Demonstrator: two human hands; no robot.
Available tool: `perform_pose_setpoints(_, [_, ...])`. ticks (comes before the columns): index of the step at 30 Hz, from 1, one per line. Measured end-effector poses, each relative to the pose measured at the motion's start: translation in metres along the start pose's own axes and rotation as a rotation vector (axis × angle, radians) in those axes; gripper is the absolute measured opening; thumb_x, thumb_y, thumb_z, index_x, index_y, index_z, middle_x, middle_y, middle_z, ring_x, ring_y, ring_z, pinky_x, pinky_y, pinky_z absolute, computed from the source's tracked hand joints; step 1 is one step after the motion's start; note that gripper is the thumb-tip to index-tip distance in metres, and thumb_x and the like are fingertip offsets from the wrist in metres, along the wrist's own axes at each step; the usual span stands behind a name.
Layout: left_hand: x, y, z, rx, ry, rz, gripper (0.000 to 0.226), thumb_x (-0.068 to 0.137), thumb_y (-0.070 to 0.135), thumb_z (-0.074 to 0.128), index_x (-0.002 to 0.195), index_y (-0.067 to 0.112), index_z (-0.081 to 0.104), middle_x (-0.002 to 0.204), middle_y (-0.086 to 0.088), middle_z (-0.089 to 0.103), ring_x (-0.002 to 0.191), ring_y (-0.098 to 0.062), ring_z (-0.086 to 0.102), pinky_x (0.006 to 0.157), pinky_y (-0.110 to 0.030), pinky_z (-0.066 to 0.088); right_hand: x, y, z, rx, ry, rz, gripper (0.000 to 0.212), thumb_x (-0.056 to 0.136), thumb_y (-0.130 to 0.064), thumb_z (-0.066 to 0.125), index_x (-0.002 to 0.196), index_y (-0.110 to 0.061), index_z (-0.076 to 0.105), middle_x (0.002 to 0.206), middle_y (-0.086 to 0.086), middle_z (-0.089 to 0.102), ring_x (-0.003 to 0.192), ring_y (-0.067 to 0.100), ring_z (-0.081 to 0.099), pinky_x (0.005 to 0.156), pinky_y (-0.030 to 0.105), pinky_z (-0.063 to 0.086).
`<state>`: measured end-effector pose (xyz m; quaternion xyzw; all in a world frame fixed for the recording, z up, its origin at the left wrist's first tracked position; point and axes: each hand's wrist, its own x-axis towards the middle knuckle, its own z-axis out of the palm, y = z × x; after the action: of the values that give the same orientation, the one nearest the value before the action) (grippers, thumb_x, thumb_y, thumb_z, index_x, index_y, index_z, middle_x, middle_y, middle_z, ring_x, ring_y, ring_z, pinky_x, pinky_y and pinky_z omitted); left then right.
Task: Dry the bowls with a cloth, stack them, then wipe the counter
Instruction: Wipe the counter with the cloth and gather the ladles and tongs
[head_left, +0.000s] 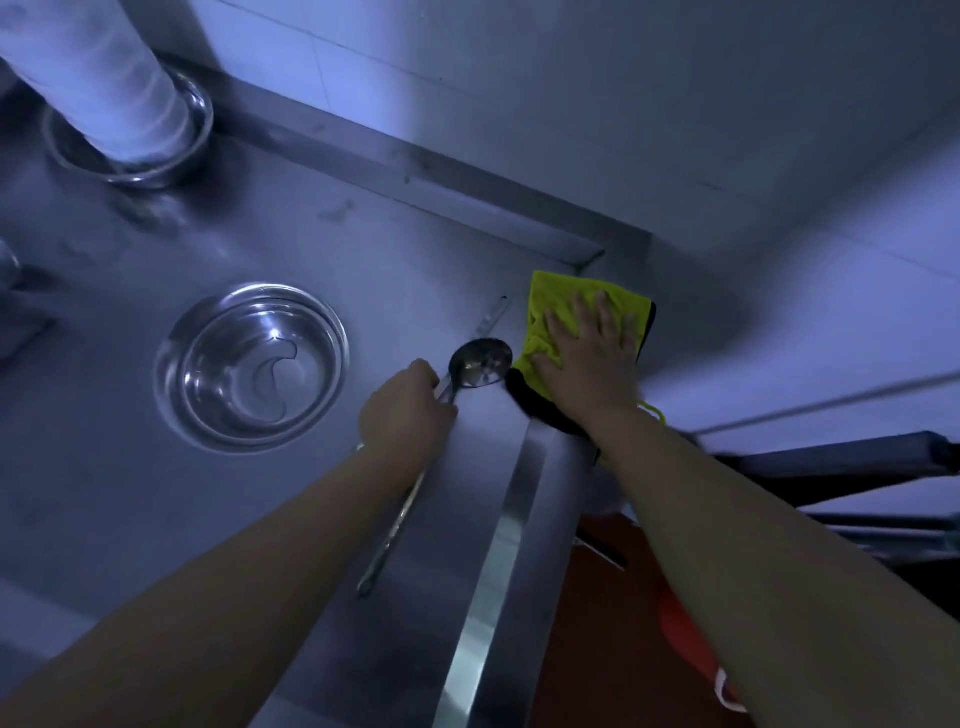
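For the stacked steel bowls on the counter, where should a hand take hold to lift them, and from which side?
Grip the stacked steel bowls at the outer rim on the near right side, thumb inside, fingers under the lip. They sit upright and open, and that side is nearest the left hand, which now holds a ladle.

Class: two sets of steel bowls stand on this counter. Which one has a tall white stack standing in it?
The far-left bowl by the back ledge holds the white stack. The nested bowls nearer the left hand hold nothing.
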<state>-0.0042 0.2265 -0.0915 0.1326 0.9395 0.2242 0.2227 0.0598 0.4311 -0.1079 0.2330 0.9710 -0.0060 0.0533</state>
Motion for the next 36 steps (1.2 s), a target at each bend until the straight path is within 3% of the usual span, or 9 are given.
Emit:
perform_pose_setpoints(6, [-0.01,-0.001,0.002,0.025,0.052,0.032,0.028,0.082,0.035,0.06,0.091,0.01,0.05,0.087,-0.003,0.051,0.076,-0.026,0.051,0.06,-0.031,0.032,-0.009,-0.005,-0.002,0.052,-0.004,0.022,0.053,0.095,-0.039,0.045,0.146,-0.028,0.035,0.159,0.002,0.015,0.147,0.023,-0.001,0.116,0.046,-0.004])
perform_pose_setpoints(13, [-0.031,-0.03,-0.016,0.046,0.109,0.094,0.035,0.083,0.029,0.061,0.113,0.012,0.056,0.113,-0.009,0.055,0.103,-0.029,0.053,0.075,-0.035,0.04,-0.089,-0.048,0.001,0.185,0.046,0.062,0.051,0.088,-0.015,0.052,0.139,-0.018,0.047,0.154,0.007,0.029,0.146,0.027,0.011,0.117,0.043,0.002])
perform_pose_setpoints(17, [-0.046,-0.067,-0.044,-0.035,0.17,0.125,0.034,0.084,0.027,0.059,0.115,0.013,0.058,0.113,-0.01,0.058,0.105,-0.03,0.054,0.079,-0.037,0.042,-0.145,-0.084,-0.004,0.334,0.168,0.105,0.044,0.069,-0.002,0.055,0.111,0.001,0.067,0.128,0.023,0.056,0.129,0.046,0.041,0.109,0.056,0.028])
perform_pose_setpoints(20, [-0.06,-0.108,-0.075,-0.057,0.176,0.165,0.032,0.086,0.025,0.058,0.115,0.012,0.058,0.113,-0.011,0.057,0.105,-0.03,0.054,0.079,-0.038,0.043,-0.187,-0.116,-0.007,0.438,0.225,0.158,0.043,0.061,0.0,0.052,0.1,0.005,0.069,0.117,0.026,0.061,0.117,0.05,0.05,0.104,0.056,0.034])
perform_pose_setpoints(25, [-0.081,-0.197,-0.133,-0.078,0.164,0.173,0.027,0.088,0.022,0.056,0.113,0.013,0.06,0.113,-0.012,0.058,0.102,-0.03,0.056,0.08,-0.038,0.045,-0.24,-0.181,-0.022,0.562,0.307,0.292,0.043,0.068,-0.003,0.049,0.105,0.006,0.068,0.12,0.029,0.057,0.115,0.049,0.05,0.105,0.046,0.032])
perform_pose_setpoints(27, [-0.087,-0.234,-0.154,-0.079,0.149,0.149,0.028,0.09,0.023,0.055,0.115,0.011,0.059,0.115,-0.012,0.057,0.102,-0.03,0.056,0.081,-0.037,0.045,-0.254,-0.219,-0.033,0.601,0.372,0.313,0.046,0.075,-0.011,0.044,0.112,0.004,0.066,0.126,0.027,0.053,0.12,0.042,0.046,0.108,0.042,0.029])
perform_pose_setpoints(30, [-0.093,-0.284,-0.183,-0.089,0.132,0.109,0.031,0.091,0.023,0.054,0.119,0.01,0.056,0.119,-0.011,0.056,0.102,-0.028,0.056,0.082,-0.037,0.045,-0.264,-0.287,-0.039,0.637,0.414,0.246,0.043,0.078,-0.005,0.047,0.118,0.003,0.063,0.133,0.025,0.049,0.126,0.029,0.038,0.11,0.038,0.024])
perform_pose_setpoints(33, [-0.093,-0.322,-0.209,-0.07,0.13,0.087,0.031,0.092,0.024,0.053,0.12,0.011,0.056,0.119,-0.01,0.056,0.101,-0.026,0.057,0.081,-0.036,0.045,-0.256,-0.35,-0.028,0.606,0.178,0.069,0.048,0.089,-0.016,0.048,0.135,-0.001,0.049,0.148,0.021,0.03,0.139,0.029,0.022,0.115,0.039,0.014])
perform_pose_setpoints(36, [-0.088,-0.354,-0.231,-0.065,0.154,0.052,0.031,0.09,0.023,0.054,0.12,0.013,0.056,0.117,-0.009,0.056,0.099,-0.025,0.056,0.08,-0.036,0.045,-0.237,-0.398,0.002,0.305,-0.305,0.0,0.07,0.097,-0.045,0.042,0.153,-0.026,0.003,0.157,0.012,-0.016,0.144,0.036,-0.016,0.115,0.048,-0.005])
